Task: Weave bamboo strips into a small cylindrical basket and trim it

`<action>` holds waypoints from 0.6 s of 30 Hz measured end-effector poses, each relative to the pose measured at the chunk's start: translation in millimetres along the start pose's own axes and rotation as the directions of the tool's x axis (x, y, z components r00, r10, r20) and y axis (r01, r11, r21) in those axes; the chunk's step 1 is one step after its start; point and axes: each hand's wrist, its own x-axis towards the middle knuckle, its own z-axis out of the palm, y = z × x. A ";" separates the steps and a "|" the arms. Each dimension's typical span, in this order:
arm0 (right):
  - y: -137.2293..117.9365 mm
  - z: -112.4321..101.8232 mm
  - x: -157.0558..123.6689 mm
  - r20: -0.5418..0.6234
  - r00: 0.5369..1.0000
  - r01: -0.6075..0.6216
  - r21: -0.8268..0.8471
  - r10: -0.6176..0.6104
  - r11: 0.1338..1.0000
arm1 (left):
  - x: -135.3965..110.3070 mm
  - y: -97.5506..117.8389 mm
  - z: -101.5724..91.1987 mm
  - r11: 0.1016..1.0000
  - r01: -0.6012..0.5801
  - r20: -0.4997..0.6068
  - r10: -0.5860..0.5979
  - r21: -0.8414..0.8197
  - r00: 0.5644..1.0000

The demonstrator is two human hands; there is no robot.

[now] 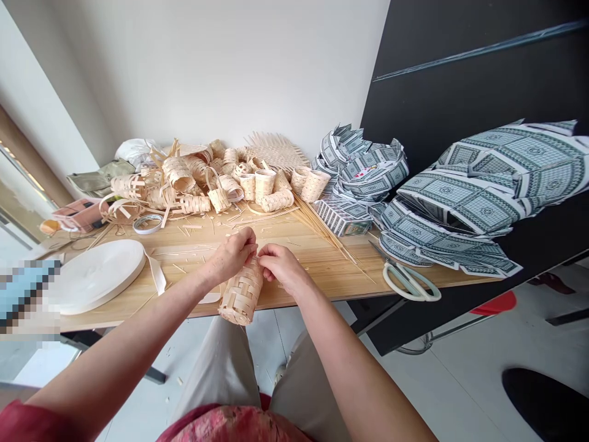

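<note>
My left fingers [235, 252] and right fingers [274, 258] grip the top edge of the woven bamboo basket [241, 296], apparently keeping its strips tight.

Below your fingertips [267, 253], the woven bamboo basket [241, 293] is pale straw; right of them, the printed sheets [460, 205] show grey-green geometric patterning on white.

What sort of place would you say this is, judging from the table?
Probably a basket-weaving workshop: the wooden table is heaped with woven bamboo baskets, a bundle of bamboo splints lies nearby, and the left hand and right hand hold a woven bamboo cylinder.
</note>
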 end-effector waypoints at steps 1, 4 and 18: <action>0.2 -0.4 0.5 -0.001 1.000 0.000 -0.004 0.000 1.000 | 0.0 -0.6 -0.5 1.000 0.003 0.005 -0.003 0.014 1.000; 0.9 0.1 2.0 -0.002 1.000 0.005 -0.012 -0.005 1.000 | -0.2 -2.5 -2.6 1.000 0.007 0.010 -0.007 0.024 1.000; 2.9 -101.5 -51.7 -0.365 0.884 -0.104 -0.763 -0.293 0.638 | -20.7 1.4 7.5 0.975 0.049 -0.118 -0.076 -0.219 0.990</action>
